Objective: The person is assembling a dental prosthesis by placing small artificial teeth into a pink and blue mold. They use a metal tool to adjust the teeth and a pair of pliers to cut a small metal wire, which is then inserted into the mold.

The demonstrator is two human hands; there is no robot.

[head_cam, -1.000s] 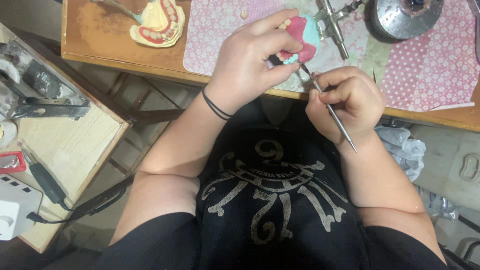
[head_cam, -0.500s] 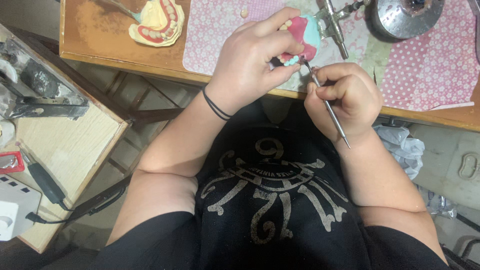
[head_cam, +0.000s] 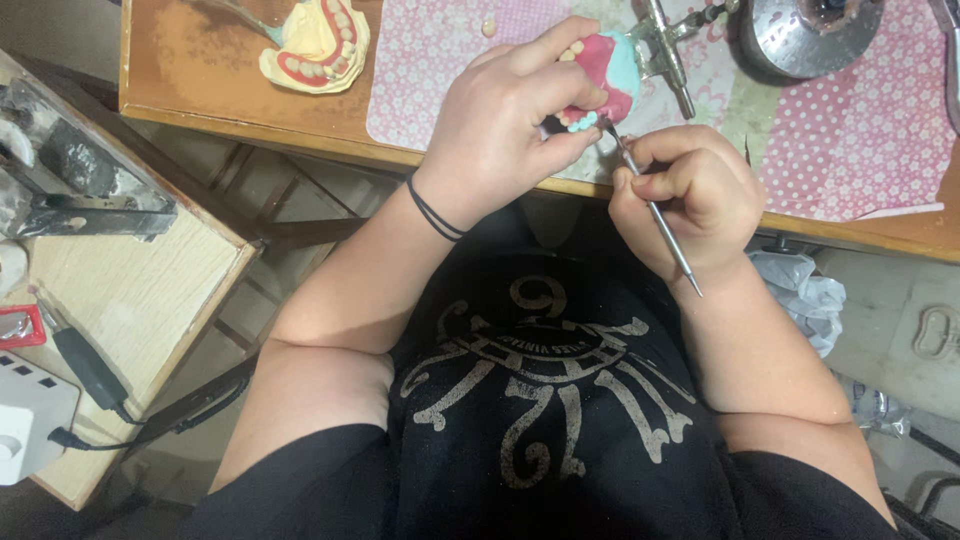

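Head view, landmark: the pink denture model [head_cam: 602,78], held up over the near edge of the tabletop [head_cam: 190,75].

Left hand: the left hand [head_cam: 500,125] is wrapped round the denture model from the left side, fingers and thumb clamped on it, with its small teeth showing below the fingertips.

Right hand: the right hand [head_cam: 690,195] sits just below and to the right of the denture model, fingers pinched tight on a thin metal tool [head_cam: 655,210].

Metal tool: its tip meets the lower edge of the denture model, and its shaft slants down and away to the right, poking out past the heel of the hand.

Wristband: a black band [head_cam: 435,212] circles the left wrist, down and left of the denture model.

Plaster cast: a yellowish cast with teeth [head_cam: 315,45] lies on the bare wood well to the left of the denture model.

Mat: a pink patterned mat [head_cam: 830,150] covers the tabletop under and to the right of the denture model.

Round metal piece: a shiny round metal piece [head_cam: 800,40] stands well to the right of the denture model, at the top edge.

Side board: a pale wooden board [head_cam: 130,290] with dark tools sits far left of and lower than the denture model.

Shirt: a black printed shirt [head_cam: 540,400] fills the space below the denture model.
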